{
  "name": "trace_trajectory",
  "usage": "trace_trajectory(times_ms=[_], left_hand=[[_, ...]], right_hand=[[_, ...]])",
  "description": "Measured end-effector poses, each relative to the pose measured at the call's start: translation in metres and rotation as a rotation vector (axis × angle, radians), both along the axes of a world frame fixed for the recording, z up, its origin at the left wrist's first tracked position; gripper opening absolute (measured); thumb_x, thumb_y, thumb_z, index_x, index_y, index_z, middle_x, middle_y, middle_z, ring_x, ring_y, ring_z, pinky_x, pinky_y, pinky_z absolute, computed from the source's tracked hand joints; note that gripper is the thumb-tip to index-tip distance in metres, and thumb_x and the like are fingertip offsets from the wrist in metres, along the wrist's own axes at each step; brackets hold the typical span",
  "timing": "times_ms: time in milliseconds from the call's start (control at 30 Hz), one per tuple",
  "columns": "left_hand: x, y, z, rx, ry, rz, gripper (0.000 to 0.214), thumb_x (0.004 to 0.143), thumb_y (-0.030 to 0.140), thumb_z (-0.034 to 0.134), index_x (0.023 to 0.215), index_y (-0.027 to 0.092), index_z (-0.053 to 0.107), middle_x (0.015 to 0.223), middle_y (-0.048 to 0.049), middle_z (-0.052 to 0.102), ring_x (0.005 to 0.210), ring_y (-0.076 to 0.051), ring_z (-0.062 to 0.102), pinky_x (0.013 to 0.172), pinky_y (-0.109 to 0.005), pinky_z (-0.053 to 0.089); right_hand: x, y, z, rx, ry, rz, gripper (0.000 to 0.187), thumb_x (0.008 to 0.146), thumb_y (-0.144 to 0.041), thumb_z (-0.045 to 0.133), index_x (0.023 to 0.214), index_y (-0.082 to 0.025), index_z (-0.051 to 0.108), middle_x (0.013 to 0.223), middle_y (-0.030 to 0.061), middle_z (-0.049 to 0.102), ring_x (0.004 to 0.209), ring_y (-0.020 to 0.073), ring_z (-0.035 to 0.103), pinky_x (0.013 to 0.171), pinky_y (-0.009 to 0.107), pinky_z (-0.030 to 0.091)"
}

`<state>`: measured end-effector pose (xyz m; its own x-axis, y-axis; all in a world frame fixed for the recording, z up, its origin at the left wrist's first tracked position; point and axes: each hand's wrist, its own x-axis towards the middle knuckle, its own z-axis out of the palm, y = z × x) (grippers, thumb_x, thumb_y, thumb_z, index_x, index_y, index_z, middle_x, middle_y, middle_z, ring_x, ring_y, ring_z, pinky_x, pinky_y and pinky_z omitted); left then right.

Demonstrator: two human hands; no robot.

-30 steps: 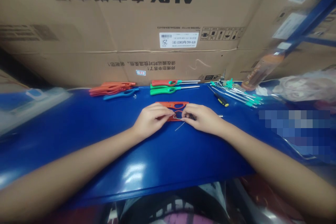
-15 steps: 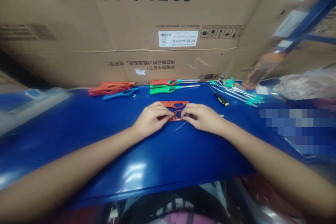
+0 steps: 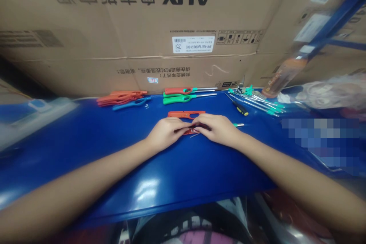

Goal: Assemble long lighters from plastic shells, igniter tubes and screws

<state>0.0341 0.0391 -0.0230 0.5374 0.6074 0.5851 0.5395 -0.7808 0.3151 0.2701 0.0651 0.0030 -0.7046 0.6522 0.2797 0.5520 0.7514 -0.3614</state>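
Head view: nearest, at the bottom edge, dark printed clothing (image 3: 188,225) shows below the front edge of a glossy blue workbench (image 3: 143,187). The person's 2 bare forearms reach across the bench to its middle, where the left hand (image 3: 165,134) and right hand (image 3: 217,129) meet, their fingers curled and their fingertips pressed together on a small dark part (image 3: 197,126). Both hands look clenched on it, though the fingers hide most of its shape.

Directly under the grip and extending just beyond it lies an orange plastic lighter housing (image 3: 185,114), flat on the bench, its near edge covered by the fingers. A thin metal wire (image 3: 195,135) pokes out just below the fingertips. Near the right hand, to its right, lies a green-tipped metal rod (image 3: 238,124).

Farther beyond the grip, at the back of the bench, lie a stack of orange lighter housings (image 3: 121,97) and a blue lighter housing (image 3: 131,103) to the left. Straight ahead are an orange-handled lighter (image 3: 178,90) and a green-handled lighter (image 3: 177,100). To the right are a yellow-and-black screwdriver (image 3: 241,109) and a bundle of green-tipped metal rods (image 3: 257,103), then a crumpled plastic bag (image 3: 334,93). Behind everything stands a large cardboard AUX box (image 3: 185,19).
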Motion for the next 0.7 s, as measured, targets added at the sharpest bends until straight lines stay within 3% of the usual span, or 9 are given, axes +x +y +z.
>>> trace_trajectory(times_ms=[333, 567, 700], left_hand=[[-0.002, -0.019, 0.018, -0.057, 0.300, -0.022, 0.037, 0.101, 0.024, 0.049, 0.134, 0.017, 0.061, 0.111, -0.0119, 0.073, 0.101, -0.023, 0.071, 0.089, -0.038, 0.059], [-0.003, -0.016, 0.011, -0.086, 0.198, -0.048, 0.035, 0.101, 0.022, 0.050, 0.134, 0.016, 0.060, 0.124, -0.0121, 0.069, 0.114, -0.023, 0.064, 0.101, -0.040, 0.055], [-0.002, -0.015, 0.010, -0.060, 0.221, -0.023, 0.032, 0.101, 0.021, 0.050, 0.129, 0.016, 0.064, 0.129, -0.0127, 0.065, 0.119, -0.024, 0.062, 0.105, -0.041, 0.053]], right_hand=[[0.002, 0.002, -0.001, -0.007, 0.054, -0.046, 0.009, 0.087, -0.021, 0.069, 0.095, -0.024, 0.071, 0.095, -0.0003, 0.078, 0.087, 0.0173, 0.071, 0.071, 0.026, 0.045], [0.005, 0.003, 0.002, -0.067, 0.090, -0.054, 0.009, 0.087, -0.018, 0.068, 0.094, -0.022, 0.072, 0.087, 0.0010, 0.075, 0.075, 0.0145, 0.066, 0.067, 0.024, 0.043], [0.006, 0.004, 0.002, -0.048, 0.101, -0.051, 0.009, 0.090, -0.019, 0.064, 0.083, -0.017, 0.069, 0.085, 0.0044, 0.069, 0.074, 0.0146, 0.062, 0.067, 0.025, 0.043]])
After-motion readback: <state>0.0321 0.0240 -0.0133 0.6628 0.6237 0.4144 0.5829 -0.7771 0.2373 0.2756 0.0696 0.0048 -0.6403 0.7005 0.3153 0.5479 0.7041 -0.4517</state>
